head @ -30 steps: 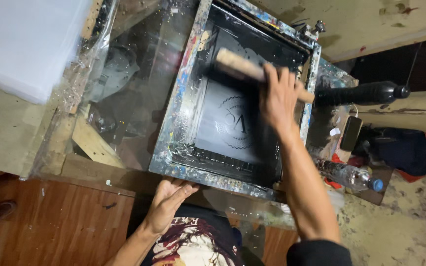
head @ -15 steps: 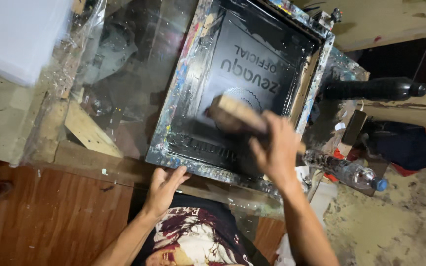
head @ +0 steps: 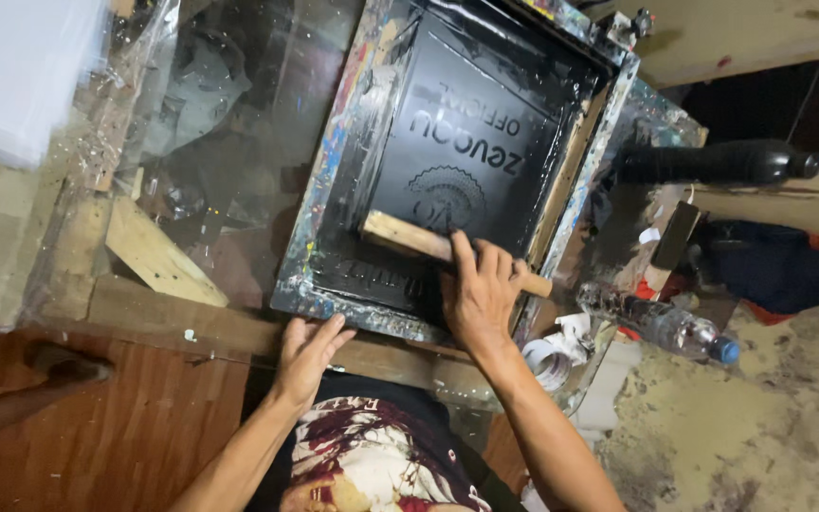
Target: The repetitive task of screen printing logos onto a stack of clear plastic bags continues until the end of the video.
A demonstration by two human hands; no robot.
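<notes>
Gripping the wooden-handled squeegee (head: 428,244), the right hand (head: 482,296) is reaching in from the near right, forearm angled up toward the screen, wrist bent, fingers (head: 466,258) curled down over the handle's right half. The squeegee is lying slantwise across the near part of the black, ink-covered mesh inside the paint-spattered screen printing frame (head: 329,175). The left hand (head: 307,353) is lying flat, fingers spread and holding nothing, palm pressing on the frame's near edge, its forearm coming up from the lower left. A plastic water bottle (head: 661,325) is lying on the cluttered surface (head: 609,223) to the right, with a dark bottle (head: 713,163) farther off.
</notes>
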